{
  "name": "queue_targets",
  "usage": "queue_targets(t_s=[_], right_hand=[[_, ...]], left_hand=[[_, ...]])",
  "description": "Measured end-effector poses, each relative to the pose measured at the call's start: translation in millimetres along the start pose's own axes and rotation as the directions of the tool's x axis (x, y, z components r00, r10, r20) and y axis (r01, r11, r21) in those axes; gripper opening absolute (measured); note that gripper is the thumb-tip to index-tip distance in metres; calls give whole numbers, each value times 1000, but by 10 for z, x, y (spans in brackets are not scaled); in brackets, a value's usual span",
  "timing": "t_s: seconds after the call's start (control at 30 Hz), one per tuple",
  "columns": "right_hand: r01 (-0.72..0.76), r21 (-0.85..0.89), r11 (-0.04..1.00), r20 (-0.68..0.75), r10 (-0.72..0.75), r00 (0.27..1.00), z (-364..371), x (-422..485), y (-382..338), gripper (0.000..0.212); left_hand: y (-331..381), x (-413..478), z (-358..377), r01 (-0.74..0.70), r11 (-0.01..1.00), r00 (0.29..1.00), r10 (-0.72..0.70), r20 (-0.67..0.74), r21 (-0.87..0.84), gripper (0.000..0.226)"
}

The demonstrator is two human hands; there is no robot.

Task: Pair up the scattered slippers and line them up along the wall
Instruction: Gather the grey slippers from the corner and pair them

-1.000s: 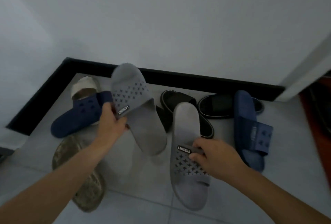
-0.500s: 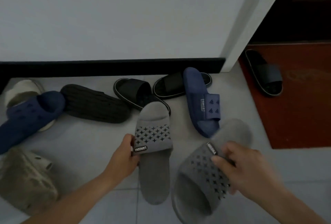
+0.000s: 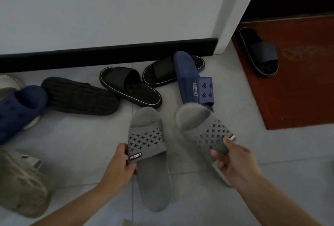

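Two grey slippers with star-shaped holes are side by side in front of me, toes toward the wall. My left hand (image 3: 121, 165) grips the left grey slipper (image 3: 149, 155) by the strap edge near its LANGSHA label. My right hand (image 3: 235, 162) holds the right grey slipper (image 3: 200, 128) by its strap, tilted. Beyond them lie a blue SMILE slipper (image 3: 189, 79), two black slippers with pale edging (image 3: 130, 86) (image 3: 159, 72), a black ribbed slipper (image 3: 77, 95) and a dark blue slipper (image 3: 19, 110).
A beige clog (image 3: 19, 182) lies at the left front, with a white slipper (image 3: 7, 84) behind the dark blue one. The black skirting board (image 3: 90, 57) runs along the white wall. A red doormat (image 3: 298, 81) at right carries another black slipper (image 3: 260, 52).
Both hands brought the grey slippers away from the wall and nearer to me. The right slipper turned round so its toe points to the wall. The view swung to the right.
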State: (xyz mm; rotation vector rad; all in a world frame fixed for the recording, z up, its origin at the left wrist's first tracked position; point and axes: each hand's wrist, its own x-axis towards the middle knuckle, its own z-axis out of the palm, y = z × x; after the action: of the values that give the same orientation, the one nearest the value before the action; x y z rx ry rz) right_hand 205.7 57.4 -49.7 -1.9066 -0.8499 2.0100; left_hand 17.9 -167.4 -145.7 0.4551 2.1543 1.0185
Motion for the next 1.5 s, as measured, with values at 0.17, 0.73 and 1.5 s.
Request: queue_targets(t_s=[0.17,0.73,1.5], right_hand=[[-225,278,934,80,211,974,207,-65,300,22],[432,-680,592,232,-385,893,353,53,966,33],[235,-915,327,78,-428,900,-3288,296,268,30]], left_hand=[[-27,-186,230,46,996,998,-43,43,-76,41],[623,-4,194,-261,782,958,136,253,566,83],[2922,-834,3153,-554,768,385,-106,917,322,21]])
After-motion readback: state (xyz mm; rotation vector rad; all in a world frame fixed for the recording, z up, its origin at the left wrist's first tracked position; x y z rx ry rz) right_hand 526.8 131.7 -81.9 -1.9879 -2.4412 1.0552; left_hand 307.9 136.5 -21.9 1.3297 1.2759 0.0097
